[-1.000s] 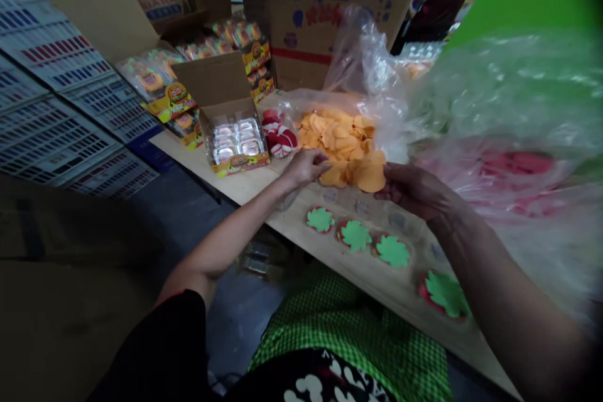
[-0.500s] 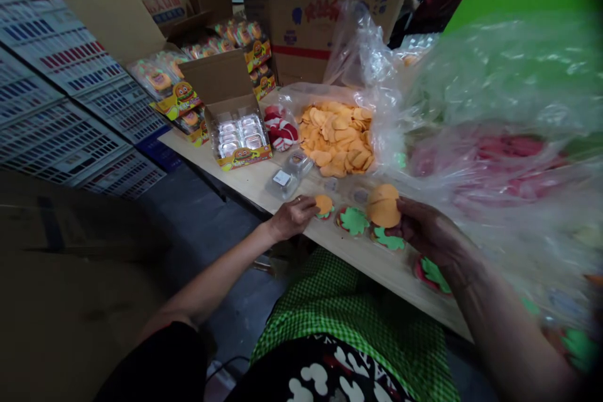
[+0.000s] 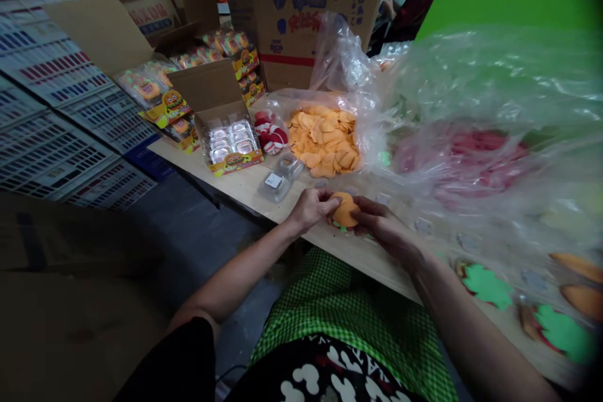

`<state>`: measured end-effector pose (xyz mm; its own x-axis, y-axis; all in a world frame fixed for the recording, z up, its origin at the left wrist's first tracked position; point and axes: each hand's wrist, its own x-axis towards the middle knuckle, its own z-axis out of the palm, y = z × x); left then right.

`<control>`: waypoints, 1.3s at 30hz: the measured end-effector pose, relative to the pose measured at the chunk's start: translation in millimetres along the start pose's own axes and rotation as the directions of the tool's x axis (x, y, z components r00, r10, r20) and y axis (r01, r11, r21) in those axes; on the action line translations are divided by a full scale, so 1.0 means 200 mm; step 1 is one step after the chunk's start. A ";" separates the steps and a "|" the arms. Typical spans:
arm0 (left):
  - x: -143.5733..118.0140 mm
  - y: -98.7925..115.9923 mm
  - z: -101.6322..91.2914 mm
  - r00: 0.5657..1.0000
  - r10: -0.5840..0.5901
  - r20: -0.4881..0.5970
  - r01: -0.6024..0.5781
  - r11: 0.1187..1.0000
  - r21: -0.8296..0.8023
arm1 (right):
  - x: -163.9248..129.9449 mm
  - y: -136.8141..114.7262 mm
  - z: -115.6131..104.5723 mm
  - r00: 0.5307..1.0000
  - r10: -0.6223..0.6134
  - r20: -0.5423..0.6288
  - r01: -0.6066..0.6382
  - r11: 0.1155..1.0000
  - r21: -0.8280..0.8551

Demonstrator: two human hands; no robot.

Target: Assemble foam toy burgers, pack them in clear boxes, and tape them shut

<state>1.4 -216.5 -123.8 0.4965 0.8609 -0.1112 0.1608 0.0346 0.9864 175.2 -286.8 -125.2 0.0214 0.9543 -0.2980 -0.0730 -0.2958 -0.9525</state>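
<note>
My left hand (image 3: 315,208) and my right hand (image 3: 384,226) meet near the table's front edge. Between them is a round, flat orange burger-bun piece (image 3: 345,209), pinched from both sides; whether more pieces are stacked behind it I cannot tell. Just beneath it shows a bit of a green lettuce-shaped piece (image 3: 343,227). My right hand mostly hides what lies under it. To the right, another green lettuce-shaped piece (image 3: 487,286) tops a layered stack in a clear tray. Beyond my hands, a plastic bag holds a heap of orange pieces (image 3: 325,141).
Closed clear clamshells (image 3: 276,183) lie left of the heap. Behind them stands an open display box (image 3: 235,163) of clear packs. Plastic sheeting (image 3: 471,94) covers pink pieces (image 3: 485,157) at right. Stacked crates (image 3: 70,75) line the left, with a large carton (image 3: 311,12) behind.
My right hand has moved left to meet my left hand, bringing its orange piece over the tray row. The left hand has shifted slightly right. The camera view has also shifted.
</note>
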 end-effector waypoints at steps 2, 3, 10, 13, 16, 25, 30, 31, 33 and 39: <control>0.04 0.04 0.07 0.991 -0.130 -0.032 0.123 0.980 -0.158 | 0.00 0.01 0.00 0.996 0.000 -0.089 -0.010 0.994 -0.109; 0.05 0.05 0.09 0.982 -0.177 -0.066 0.159 0.964 -0.215 | 0.00 0.01 0.00 0.989 -0.007 -0.150 -0.021 0.982 -0.186; 0.11 0.05 0.14 0.914 -0.405 -0.009 0.360 0.823 -0.440 | -0.20 -0.04 -0.02 0.773 -0.632 -0.061 0.418 0.579 -0.700; 0.12 0.06 0.08 0.912 -0.408 -0.034 0.342 0.805 -0.484 | -0.24 -0.07 -0.14 0.752 -0.627 -0.203 0.428 0.698 -0.574; 0.12 0.05 0.03 0.947 -0.322 0.005 0.305 0.894 -0.328 | -0.21 -0.05 -0.28 0.798 -0.525 -0.296 0.258 0.742 -0.619; 0.16 -0.07 0.10 0.990 0.017 0.141 -0.085 0.865 0.495 | -0.20 0.12 -0.21 0.904 -0.413 0.108 0.115 -0.008 -0.993; 0.17 -0.10 0.10 0.990 0.061 0.130 -0.125 0.809 0.575 | -0.26 0.21 -0.28 0.894 -0.411 0.181 0.259 0.143 -0.955; 0.18 -0.11 0.09 0.989 0.053 0.135 -0.121 0.814 0.568 | -0.26 0.22 -0.32 0.891 -0.437 0.123 0.243 0.230 -0.942; 0.19 -0.12 0.09 0.988 0.034 0.150 -0.112 0.825 0.554 | -0.26 0.24 -0.37 0.885 -0.464 -0.029 0.167 0.375 -0.912; 0.20 -0.14 0.11 0.984 0.068 0.163 -0.155 0.773 0.615 | -0.20 0.28 -0.40 0.911 -0.411 -0.044 0.139 0.405 -0.904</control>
<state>35.2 -194.0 -158.2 0.6389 0.7667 -0.0624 0.5716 -0.4189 0.7056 250.9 -344.1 -171.6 0.0935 0.9887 0.1169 0.8744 -0.0254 -0.4845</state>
